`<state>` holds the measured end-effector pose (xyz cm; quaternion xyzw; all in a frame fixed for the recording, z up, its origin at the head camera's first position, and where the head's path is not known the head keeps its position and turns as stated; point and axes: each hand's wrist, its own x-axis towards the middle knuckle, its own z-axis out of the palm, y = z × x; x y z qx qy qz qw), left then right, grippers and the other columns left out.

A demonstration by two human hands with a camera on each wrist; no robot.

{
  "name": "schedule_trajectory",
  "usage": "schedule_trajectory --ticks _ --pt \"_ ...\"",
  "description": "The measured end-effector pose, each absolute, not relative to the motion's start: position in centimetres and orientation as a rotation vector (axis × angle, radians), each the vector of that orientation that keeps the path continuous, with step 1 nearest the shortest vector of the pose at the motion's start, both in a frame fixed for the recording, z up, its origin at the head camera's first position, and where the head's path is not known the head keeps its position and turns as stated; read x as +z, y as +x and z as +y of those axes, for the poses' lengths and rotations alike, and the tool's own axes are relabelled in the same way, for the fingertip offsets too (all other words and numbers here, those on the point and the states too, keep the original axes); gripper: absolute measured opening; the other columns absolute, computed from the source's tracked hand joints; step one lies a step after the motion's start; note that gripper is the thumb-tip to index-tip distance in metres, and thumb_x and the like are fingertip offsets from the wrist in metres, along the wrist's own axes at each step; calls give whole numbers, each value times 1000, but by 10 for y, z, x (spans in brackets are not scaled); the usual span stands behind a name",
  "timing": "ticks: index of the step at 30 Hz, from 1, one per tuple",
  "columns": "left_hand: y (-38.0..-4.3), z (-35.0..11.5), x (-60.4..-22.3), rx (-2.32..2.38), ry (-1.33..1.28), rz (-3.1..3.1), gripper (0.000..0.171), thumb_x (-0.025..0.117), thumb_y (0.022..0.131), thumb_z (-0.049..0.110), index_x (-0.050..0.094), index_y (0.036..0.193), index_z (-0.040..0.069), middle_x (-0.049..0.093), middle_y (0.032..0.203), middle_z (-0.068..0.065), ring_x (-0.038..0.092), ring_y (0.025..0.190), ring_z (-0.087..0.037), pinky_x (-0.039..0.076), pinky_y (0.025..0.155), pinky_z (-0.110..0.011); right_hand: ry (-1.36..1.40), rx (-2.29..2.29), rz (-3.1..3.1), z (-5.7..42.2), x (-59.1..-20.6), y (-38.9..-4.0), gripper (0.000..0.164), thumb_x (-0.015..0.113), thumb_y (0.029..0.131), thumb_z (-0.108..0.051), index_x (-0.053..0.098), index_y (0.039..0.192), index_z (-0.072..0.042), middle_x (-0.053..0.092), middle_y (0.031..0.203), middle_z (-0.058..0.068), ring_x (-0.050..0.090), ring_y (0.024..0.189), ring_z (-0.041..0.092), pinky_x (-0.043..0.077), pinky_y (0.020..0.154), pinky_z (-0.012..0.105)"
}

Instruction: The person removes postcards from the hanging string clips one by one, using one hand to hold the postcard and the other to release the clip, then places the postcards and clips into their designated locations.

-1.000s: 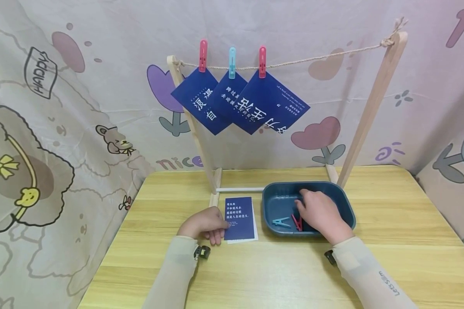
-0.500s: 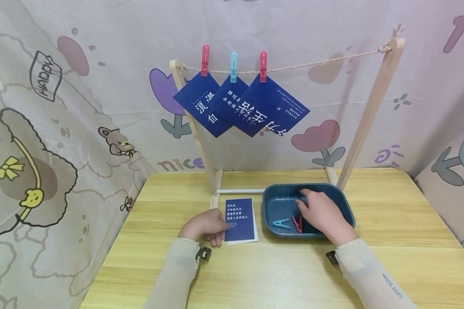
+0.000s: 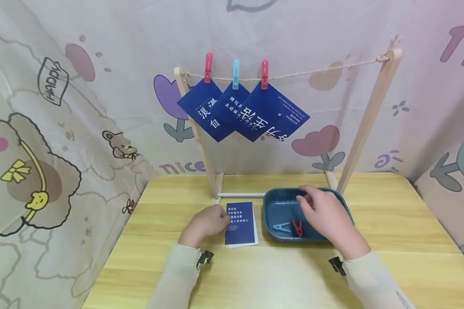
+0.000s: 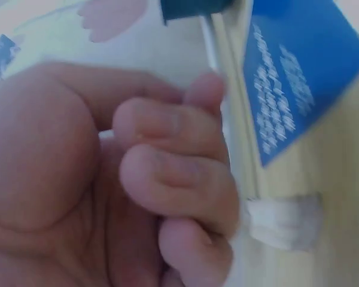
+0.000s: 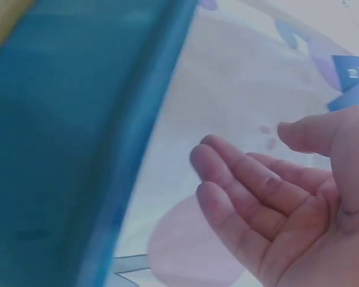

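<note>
My left hand (image 3: 206, 223) hovers at the left edge of a blue printed card (image 3: 239, 231), which lies over a white-edged sheet or card. In the left wrist view its fingers (image 4: 179, 176) are loosely curled, and the card (image 4: 299, 72) is apart from them. My right hand (image 3: 328, 214) is over the dark blue basin (image 3: 269, 223), fingers relaxed; the right wrist view shows nothing in the palm (image 5: 308, 239). Inside the basin lie a light blue clothespin (image 3: 281, 227) and a red clothespin (image 3: 297, 228). The hand hides the basin's right part.
Behind stands a wooden frame (image 3: 365, 124) with a rope (image 3: 317, 72) across its top. Three overlapping blue cards (image 3: 278, 116) hang there from clothespins (image 3: 264, 74). A white rod (image 3: 239, 195) joins the frame's feet on the wooden table (image 3: 170, 189).
My right hand has lifted and drawn back from deep in the basin. The left hand has risen slightly off the table by the card. The head view has tilted up a little.
</note>
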<state>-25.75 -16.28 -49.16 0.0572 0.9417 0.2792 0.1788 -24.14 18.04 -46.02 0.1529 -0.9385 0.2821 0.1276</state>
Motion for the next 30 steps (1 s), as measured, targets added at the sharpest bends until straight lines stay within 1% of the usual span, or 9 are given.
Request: schedule_trajectory --ticks 2,7,9,11,14,19,23,25,30 --pt "-258 -156 -485 884 161 2717 32 52 103 30 63 77 15 56 67 0 49 55 -16 42 47 -31 467 825 -2674 182 -452 -238 33 62 101 -25 66 128 -7 76 91 3 71 74 14 60 69 42" --pt "-269 -137 -461 1345 221 2766 15 53 102 20 68 101 16 66 85 -7 61 69 -19 54 60 -35 548 828 -2510 183 -420 -236 27 65 98 -18 70 123 -8 77 92 2 73 74 12 62 66 37" --pt "-276 -129 -449 1534 280 2725 17 54 101 15 67 112 15 68 92 -11 64 76 -21 57 68 -36 567 821 -2461 184 -405 -237 24 66 98 -15 71 120 -9 77 92 1 72 73 11 62 64 34" --pt "-285 -122 -440 1666 346 2682 20 57 101 15 65 119 15 69 98 -11 66 82 -23 59 72 -37 576 813 -2436 186 -390 -238 22 66 98 -15 71 119 -11 76 93 -1 71 74 10 62 65 34" --pt "-297 -111 -426 1775 419 2633 25 62 101 17 63 126 15 69 103 -8 68 90 -23 60 78 -36 581 790 -2424 190 -369 -243 22 65 99 -16 71 120 -13 75 94 -2 70 76 8 60 66 28" --pt "-311 -98 -404 1821 477 2626 30 63 101 16 61 131 15 69 114 -7 67 103 -19 59 90 -34 617 776 -2378 190 -342 -256 24 63 99 -16 70 122 -13 75 103 -2 70 82 9 50 70 11" --pt "-321 -91 -392 1873 515 2583 33 64 100 16 59 132 10 67 123 -11 65 110 -20 56 97 -36 642 795 -2325 187 -327 -264 23 62 99 -14 71 120 -11 75 107 0 70 82 11 50 69 11" --pt "-325 -87 -386 1897 511 2556 34 65 100 17 59 132 7 66 125 -12 66 111 -21 56 96 -36 642 808 -2306 184 -320 -268 23 62 99 -14 71 119 -9 75 107 2 70 83 11 51 70 11" --pt "-335 -76 -378 1989 449 2404 36 67 99 19 61 132 7 67 128 -12 68 111 -24 57 94 -39 639 818 -2261 177 -304 -277 23 62 100 -16 72 118 -7 75 108 3 70 88 12 48 74 4"
